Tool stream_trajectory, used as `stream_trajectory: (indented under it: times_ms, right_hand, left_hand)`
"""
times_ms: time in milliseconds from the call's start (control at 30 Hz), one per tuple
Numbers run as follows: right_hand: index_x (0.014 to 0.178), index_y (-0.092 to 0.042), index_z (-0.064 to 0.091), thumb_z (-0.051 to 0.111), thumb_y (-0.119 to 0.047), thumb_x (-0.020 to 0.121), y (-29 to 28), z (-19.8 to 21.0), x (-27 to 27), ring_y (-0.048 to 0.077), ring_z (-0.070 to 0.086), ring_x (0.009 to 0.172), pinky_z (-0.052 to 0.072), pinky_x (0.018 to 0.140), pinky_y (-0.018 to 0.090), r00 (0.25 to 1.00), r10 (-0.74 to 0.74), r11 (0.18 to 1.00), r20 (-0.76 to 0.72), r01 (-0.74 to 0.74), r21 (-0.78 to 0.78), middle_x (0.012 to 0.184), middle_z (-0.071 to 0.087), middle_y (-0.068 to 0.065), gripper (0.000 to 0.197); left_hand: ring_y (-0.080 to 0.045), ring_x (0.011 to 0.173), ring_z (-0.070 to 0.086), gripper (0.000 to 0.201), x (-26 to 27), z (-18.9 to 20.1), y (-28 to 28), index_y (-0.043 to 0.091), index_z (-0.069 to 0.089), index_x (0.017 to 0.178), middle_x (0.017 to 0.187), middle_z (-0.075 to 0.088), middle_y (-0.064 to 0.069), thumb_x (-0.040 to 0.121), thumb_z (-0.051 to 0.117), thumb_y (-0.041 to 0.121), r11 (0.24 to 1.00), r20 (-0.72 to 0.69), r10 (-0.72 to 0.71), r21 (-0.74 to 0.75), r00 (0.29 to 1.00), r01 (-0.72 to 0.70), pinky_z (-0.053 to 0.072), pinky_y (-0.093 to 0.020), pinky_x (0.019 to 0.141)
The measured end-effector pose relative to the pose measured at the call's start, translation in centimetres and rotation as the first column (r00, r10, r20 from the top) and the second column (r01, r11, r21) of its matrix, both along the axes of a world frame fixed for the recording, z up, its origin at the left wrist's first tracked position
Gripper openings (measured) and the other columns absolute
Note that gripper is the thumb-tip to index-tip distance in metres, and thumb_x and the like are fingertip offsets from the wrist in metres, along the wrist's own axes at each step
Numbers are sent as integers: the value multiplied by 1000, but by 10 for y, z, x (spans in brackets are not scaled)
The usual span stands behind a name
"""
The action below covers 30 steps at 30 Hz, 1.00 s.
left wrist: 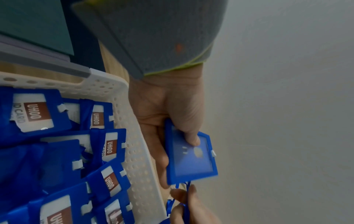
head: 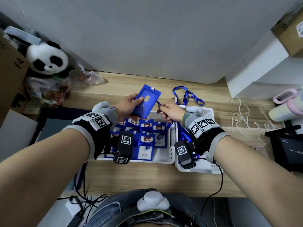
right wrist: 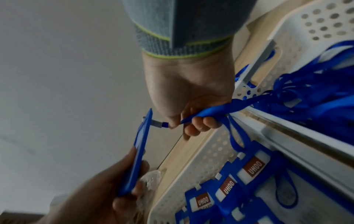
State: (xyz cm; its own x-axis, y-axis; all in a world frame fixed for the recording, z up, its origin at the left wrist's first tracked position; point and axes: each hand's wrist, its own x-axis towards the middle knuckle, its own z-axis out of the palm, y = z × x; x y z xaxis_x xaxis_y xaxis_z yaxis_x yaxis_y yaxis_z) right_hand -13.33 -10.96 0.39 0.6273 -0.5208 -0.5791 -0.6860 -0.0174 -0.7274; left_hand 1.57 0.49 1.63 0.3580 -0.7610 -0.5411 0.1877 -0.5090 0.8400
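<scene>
The head camera looked steeply down on the desk (head: pixel 147 177) from above. Wrist cameras sat close behind the left hand (left wrist: pixel 168 115) and right hand (right wrist: pixel 187 91), facing along the fingers. All three shared the blue card holder (head: pixel 147 108), at 12 o'clock of the white basket (head: pixel 171 150).

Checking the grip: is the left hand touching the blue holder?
Touching. The left wrist view shows the left hand gripping the holder, thumb on its face, fingers behind.

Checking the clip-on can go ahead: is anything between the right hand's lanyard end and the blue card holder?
Nothing visible. The right hand pinches the lanyard by its end, at one edge of the card holder; the left hand grips it, thumb on its face, clear of that edge.
</scene>
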Motion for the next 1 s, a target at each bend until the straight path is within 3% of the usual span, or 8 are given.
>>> stream_trajectory:
  times_ms: [100, 167, 300, 500, 700, 833, 933, 1000]
  right_hand:
    - [81, -14, 58, 39, -25, 101, 7, 6, -1, 4, 29, 37, 26, 38, 14, 984, 178, 983, -12, -178, 52, 57, 35, -1, 30]
    - [78, -17, 58, 42, -27, 99, 9, 14, 3, 1, 28, 34, 26, 38, 13, 958, 285, 957, -36, -283, 59, 54, 34, -3, 29]
    - [76, -12, 54, 53, -29, 94, 7, 28, 13, 6, 36, 42, 31, 40, 15, 932, 356, 934, -64, -358, -14, 50, 43, -7, 25]
    - [82, -12, 58, 50, -15, 96, -5, 42, 23, 5, 28, 39, 25, 40, 16, 973, 167, 985, 158, -171, 12, 49, 35, -5, 16]
    - [77, -12, 57, 46, -4, 96, -25, 80, 53, 2, 40, 35, 39, 42, 14, 900, -35, 999, 435, 48, -20, 43, 46, -9, 24]
    - [80, -14, 61, 46, -3, 96, -36, 109, 75, 1, 53, 52, 46, 59, 14, 784, -93, 994, 614, 113, 7, 56, 57, -11, 24]
    - [85, -22, 62, 49, -7, 95, -36, 115, 89, 0, 56, 72, 41, 71, 14, 776, -92, 993, 624, 115, 3, 72, 63, -15, 22]
    - [88, -23, 62, 50, -7, 95, -35, 114, 97, -7, 56, 75, 39, 69, 9, 768, -117, 991, 630, 132, 23, 73, 66, -22, 21]
  left_hand:
    - [-21, 69, 63, 17, 1, -1, -2, 16, 46, 111, 90, 59, -5, 97, 49, 25, 996, 59, 92, 0, 994, -92, 55, -25, 43]
    - [-22, 72, 64, 21, 4, -4, -1, 15, 45, 107, 93, 61, -10, 91, 59, 17, 994, 88, 100, 27, 991, -102, 58, -29, 51]
    - [-22, 78, 64, 38, 4, -7, 1, 15, 46, 117, 100, 61, -13, 85, 64, 3, 995, 68, 35, 86, 997, -41, 59, -28, 57]
    - [-21, 70, 63, 35, 9, -8, 0, 6, 47, 120, 108, 61, -18, 89, 61, 7, 987, 92, 142, 61, 986, -148, 58, -27, 54]
    - [-24, 69, 64, 25, 32, 11, -11, 7, 40, 113, 113, 57, -18, 93, 55, 8, 926, 108, 373, -112, 922, -361, 58, -27, 56]
    - [-19, 69, 64, 33, 50, 23, -17, 3, 38, 127, 110, 58, -14, 96, 49, 9, 893, 132, 440, -170, 888, -417, 57, -26, 60]
    - [-18, 69, 64, 30, 57, 28, -18, 5, 37, 128, 108, 58, -12, 99, 42, 10, 881, 126, 460, -182, 879, -436, 57, -26, 60]
    - [-18, 69, 64, 29, 61, 28, -20, 5, 36, 128, 109, 57, -12, 100, 39, 10, 871, 125, 481, -182, 868, -456, 57, -28, 62]
